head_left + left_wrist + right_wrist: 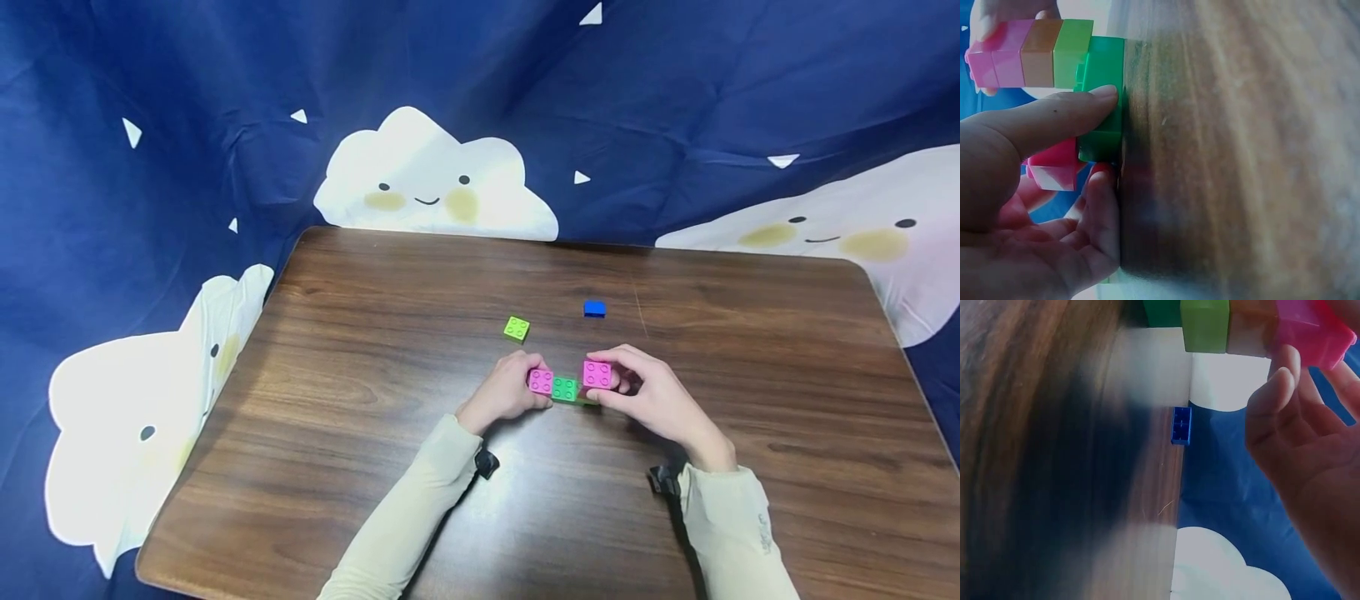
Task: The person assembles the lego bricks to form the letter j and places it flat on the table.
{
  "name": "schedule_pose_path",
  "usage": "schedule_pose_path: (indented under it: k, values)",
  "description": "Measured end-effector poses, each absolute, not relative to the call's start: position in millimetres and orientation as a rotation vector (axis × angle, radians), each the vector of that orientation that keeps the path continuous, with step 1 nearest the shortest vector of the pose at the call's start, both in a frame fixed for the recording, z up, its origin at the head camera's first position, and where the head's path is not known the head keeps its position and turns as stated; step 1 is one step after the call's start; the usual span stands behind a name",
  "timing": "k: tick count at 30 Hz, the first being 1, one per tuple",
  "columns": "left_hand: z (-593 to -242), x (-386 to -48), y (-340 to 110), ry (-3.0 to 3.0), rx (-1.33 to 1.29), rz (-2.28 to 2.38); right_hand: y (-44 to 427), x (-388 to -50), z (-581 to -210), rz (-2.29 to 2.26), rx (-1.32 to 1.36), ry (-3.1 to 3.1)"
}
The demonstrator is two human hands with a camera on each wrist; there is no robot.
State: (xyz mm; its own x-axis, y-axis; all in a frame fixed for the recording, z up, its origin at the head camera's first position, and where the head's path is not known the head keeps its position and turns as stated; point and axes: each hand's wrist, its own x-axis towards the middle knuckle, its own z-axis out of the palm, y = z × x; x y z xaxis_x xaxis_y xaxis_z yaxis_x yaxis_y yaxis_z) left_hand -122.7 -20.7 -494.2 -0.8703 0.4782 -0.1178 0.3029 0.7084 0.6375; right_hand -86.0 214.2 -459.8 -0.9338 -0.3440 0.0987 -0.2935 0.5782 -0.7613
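Observation:
My left hand [508, 387] grips one end of a long green toy brick [1100, 103] lying on the table. The thumb presses its side, and the other fingers are partly hidden behind. A pink brick [541, 382] sits on that end, between this hand's fingers. At the other end rises a stack of a light-green brick [1072, 53], a brown brick [1040, 53] and pink on top. My right hand [651, 393] pinches the pink top brick [597, 375] between thumb and fingers; it lines up with the brown one, apparently touching it.
Beyond the hands, a lime-green brick [516, 328] lies studs up on the wooden table [360, 375]. A blue brick [595, 309] lies on its side to the right of it. A dark blue curtain [637, 108] with printed clouds hangs along the far edge.

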Motion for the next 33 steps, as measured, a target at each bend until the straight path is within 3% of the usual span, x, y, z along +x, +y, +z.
schedule_pose_path:
  k: [16,24,33]
  values:
    - [-484,-124,-25,2.556,0.640,0.919,217,-80,-472,-1.276,-0.499,2.704]
    - [-452,-149,-50,2.451,0.540,1.086,217,-80,-471,-1.261,-0.522,2.719]
    - [-457,-174,-57,2.682,0.465,1.056,212,-79,-474,-1.273,-0.560,2.746]
